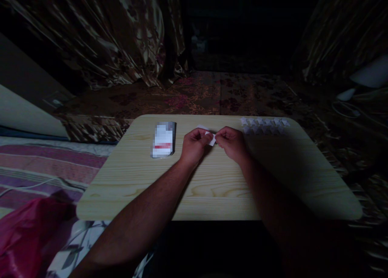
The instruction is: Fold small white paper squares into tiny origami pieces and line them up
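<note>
Over the middle of the wooden table point(142, 185), my left hand point(194, 146) is closed on a small piece of white paper point(212, 139), the thumb lying across it. My right hand point(232, 143) pinches at the right edge of the same paper, its fingers curled. Behind my left fingers a bit more pale paper point(202, 127) shows; whether it is a separate sheet I cannot tell. Two rows of small folded paper pieces point(263, 125) lie at the table's back right. To the left of my hands rests a phone point(163, 139), its screen lit and blurred out.
A patterned curtain point(145, 35) hangs behind the table, above a flowered cover point(182, 96). On the left are a striped bedspread point(45, 164) and a dark pink cloth point(27, 229). A pale lamp-like object point(371, 72) with a cord stands at right. The room is dim.
</note>
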`<move>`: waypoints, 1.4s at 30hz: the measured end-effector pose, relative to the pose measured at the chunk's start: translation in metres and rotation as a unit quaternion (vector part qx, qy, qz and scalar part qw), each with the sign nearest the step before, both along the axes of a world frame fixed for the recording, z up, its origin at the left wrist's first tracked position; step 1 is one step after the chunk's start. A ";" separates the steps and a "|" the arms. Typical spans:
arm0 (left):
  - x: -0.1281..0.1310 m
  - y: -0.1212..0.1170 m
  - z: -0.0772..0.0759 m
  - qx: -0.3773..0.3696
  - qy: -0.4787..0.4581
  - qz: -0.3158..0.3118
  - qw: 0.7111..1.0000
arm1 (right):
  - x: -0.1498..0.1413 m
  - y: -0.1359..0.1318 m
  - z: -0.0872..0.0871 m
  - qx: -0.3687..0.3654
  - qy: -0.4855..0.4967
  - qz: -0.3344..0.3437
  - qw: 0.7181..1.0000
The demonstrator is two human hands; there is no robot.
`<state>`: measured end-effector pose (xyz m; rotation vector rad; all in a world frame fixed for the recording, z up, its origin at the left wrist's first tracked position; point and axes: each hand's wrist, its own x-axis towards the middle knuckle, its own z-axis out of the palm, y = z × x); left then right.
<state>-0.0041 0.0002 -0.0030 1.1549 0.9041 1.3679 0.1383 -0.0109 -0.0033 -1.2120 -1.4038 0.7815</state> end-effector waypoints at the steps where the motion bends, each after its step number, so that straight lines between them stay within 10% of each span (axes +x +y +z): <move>1: 0.000 0.000 0.000 0.000 0.000 0.002 1.000 | 0.000 0.000 0.000 -0.002 -0.002 0.000 1.000; 42: -0.002 0.003 -0.002 -0.077 -0.075 -0.016 0.994 | 0.000 -0.002 0.003 -0.008 -0.005 -0.004 1.000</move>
